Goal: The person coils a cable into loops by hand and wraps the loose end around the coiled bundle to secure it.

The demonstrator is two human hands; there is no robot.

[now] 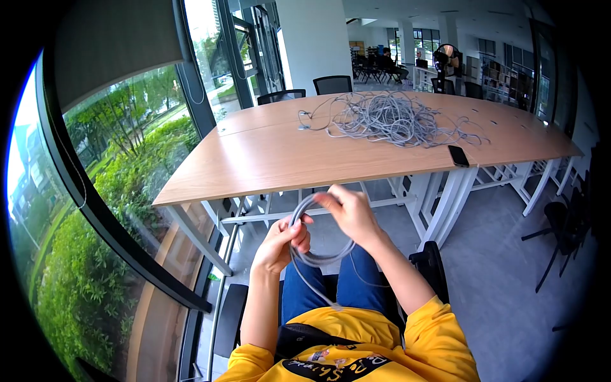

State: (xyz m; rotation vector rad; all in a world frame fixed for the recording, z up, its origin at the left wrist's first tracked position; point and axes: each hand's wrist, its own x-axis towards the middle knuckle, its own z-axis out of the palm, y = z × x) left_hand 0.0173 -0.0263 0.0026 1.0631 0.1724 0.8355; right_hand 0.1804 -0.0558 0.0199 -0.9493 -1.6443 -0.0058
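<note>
While 2 hands [279, 246] [354, 215] pinch coiled cable [321, 259], tangled cables [398, 120] and a phone [457, 156] lie ahead.

I see the left hand [278, 244] pinching, the right hand [352, 215] curled to that grip's right, both forearms [402, 268] bent inward.

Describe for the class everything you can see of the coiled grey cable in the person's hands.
The coiled grey cable is thin and flexible, with a smooth, plastic-looking sheath. Several turns form a rounded loop, open in the middle and upright or tilted, in front of the table edge and above the lap. The left hand grips its left side; the right hand holds its top. Two loose strands hang below, toward the jeans and yellow shirt; whether they touch the clothing is unclear.
</note>
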